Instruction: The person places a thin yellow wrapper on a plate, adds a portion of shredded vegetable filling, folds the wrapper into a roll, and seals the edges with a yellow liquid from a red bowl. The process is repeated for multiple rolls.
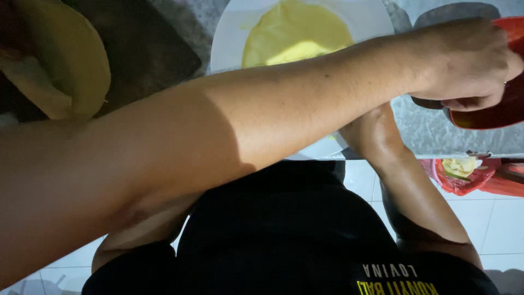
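- Left hand (pixel 464 63) reaching across body, fingers curled over rim of red bowl (pixel 499 106) at counter's right.
- Right hand hidden behind left forearm; grip impossible to tell.
- Risk: crossing forearm brushing white plate (pixel 229 38) of yellow batter (pixel 295 35); bowl tipping.

white plate (pixel 229 38) — yellow batter (pixel 295 35) | dark board (pixel 147 49) | white tiled floor (pixel 507 224)

Your left hand (pixel 464 63) reaches across your body and grips the rim of a red bowl (pixel 499 106) on the grey counter (pixel 431 134), beside a white plate (pixel 229 38) of yellow batter (pixel 295 35).
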